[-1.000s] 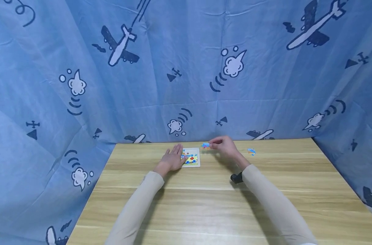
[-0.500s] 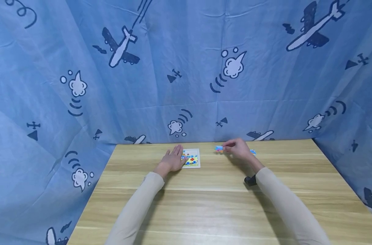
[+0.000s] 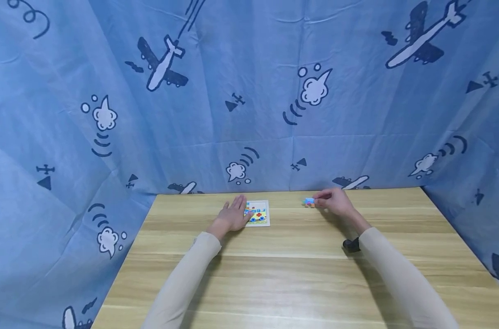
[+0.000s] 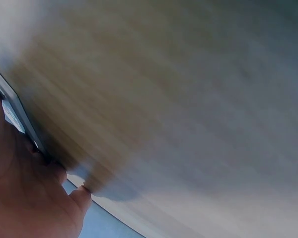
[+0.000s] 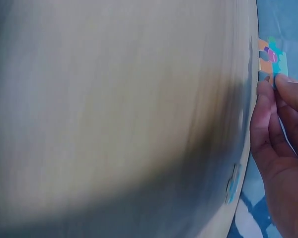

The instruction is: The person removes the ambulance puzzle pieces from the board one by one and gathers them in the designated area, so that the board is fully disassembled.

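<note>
Wears long, plain beige sleeves (image 3: 185,281), only lightly creased. Shows a small, black, round-ended device (image 3: 350,246) just beside the right cuff (image 3: 369,236).

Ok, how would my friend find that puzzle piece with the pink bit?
Find the wooden table, then its far edge by the airplane curtain. Right of the ambulance puzzle, the right hand pinches a jigsaw piece. It's blue and orange with a pink patch, and held, while another loose piece lies on the table.
</note>
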Tool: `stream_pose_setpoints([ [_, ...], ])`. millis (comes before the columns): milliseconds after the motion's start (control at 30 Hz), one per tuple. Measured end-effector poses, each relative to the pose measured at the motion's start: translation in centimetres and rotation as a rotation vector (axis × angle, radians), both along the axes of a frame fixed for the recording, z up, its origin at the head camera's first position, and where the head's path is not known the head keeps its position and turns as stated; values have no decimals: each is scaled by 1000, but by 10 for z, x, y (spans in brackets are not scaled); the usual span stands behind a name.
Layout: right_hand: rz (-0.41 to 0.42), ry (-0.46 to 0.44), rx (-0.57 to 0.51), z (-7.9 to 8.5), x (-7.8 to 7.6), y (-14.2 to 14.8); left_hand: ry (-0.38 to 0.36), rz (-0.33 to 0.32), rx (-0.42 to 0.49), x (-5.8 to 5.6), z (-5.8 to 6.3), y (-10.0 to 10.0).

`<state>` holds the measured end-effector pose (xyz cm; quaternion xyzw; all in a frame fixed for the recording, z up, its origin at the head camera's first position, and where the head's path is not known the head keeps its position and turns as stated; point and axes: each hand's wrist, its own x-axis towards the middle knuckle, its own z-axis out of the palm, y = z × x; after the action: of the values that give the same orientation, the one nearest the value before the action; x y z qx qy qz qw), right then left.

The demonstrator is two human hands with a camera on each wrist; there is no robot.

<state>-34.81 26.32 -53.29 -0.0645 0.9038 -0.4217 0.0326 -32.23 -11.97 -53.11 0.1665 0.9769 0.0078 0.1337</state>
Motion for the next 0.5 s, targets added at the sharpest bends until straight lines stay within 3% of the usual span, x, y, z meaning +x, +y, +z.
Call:
stream_pose_setpoints([
  [500, 18, -4, 53, 4, -1, 23, -5, 9, 7, -1, -3, -2],
])
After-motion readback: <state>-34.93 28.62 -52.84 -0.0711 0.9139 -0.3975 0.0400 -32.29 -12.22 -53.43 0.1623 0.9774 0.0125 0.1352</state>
